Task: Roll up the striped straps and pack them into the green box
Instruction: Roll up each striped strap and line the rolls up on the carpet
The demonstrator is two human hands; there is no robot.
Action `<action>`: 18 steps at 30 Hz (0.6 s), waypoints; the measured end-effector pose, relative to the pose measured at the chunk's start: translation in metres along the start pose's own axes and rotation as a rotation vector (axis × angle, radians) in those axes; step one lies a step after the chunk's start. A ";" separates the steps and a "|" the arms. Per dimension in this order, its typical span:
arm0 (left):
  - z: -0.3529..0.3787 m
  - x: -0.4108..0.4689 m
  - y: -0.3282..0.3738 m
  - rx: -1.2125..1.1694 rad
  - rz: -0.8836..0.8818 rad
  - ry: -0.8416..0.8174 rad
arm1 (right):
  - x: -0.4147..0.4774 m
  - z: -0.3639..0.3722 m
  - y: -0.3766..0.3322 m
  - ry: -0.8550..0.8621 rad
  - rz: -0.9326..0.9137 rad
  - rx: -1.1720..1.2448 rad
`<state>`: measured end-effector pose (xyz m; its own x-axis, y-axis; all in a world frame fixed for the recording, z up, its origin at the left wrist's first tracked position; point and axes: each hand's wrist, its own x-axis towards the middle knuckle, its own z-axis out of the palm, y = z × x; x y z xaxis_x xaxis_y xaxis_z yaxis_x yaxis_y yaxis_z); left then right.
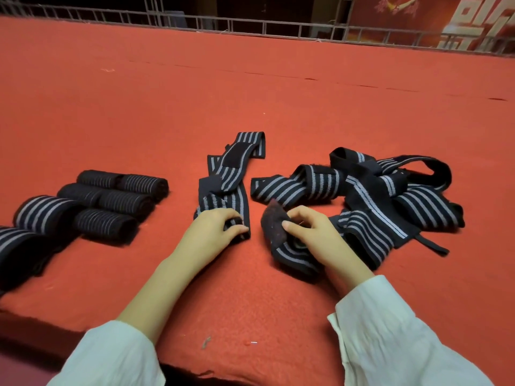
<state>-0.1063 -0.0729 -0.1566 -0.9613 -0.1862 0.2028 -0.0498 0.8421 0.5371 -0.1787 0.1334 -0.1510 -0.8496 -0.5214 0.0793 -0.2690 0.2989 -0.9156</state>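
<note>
Black straps (362, 190) with grey-white stripes, black rolled straps (111, 201), red felt table (250, 79), white sleeves (390, 330)

The far half of the red table (278, 87) lies open right up to the metal railing (250, 25) at its back edge. Nearer, rolled straps (111, 201) crowd the left, a loose strap (231, 174) runs down the middle and a tangled pile (390, 196) fills the right. A broad bare lane separates rolls from loose strap. The gap between strap and pile is narrow, closed at its near end by the left hand (211, 227) gripping the strap and the right hand (315, 229) pinching the pile's edge.
</note>
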 end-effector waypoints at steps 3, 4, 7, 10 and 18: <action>-0.008 0.002 0.025 -0.157 -0.032 -0.009 | -0.005 -0.010 -0.014 0.030 -0.098 0.062; -0.012 0.001 0.036 -0.272 -0.035 -0.050 | -0.006 -0.012 -0.019 0.049 -0.134 0.072; -0.019 0.002 0.070 -0.682 -0.013 -0.136 | -0.013 -0.021 -0.035 0.143 -0.200 0.075; -0.026 0.006 0.098 -0.858 0.009 -0.023 | -0.022 -0.036 -0.055 0.247 -0.236 0.074; -0.062 0.005 0.173 -0.721 0.272 0.083 | -0.074 -0.087 -0.104 0.215 -0.200 0.134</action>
<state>-0.1029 0.0402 -0.0121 -0.8897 -0.0815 0.4492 0.4009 0.3312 0.8542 -0.1271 0.2107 -0.0276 -0.8663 -0.3738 0.3314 -0.3902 0.0922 -0.9161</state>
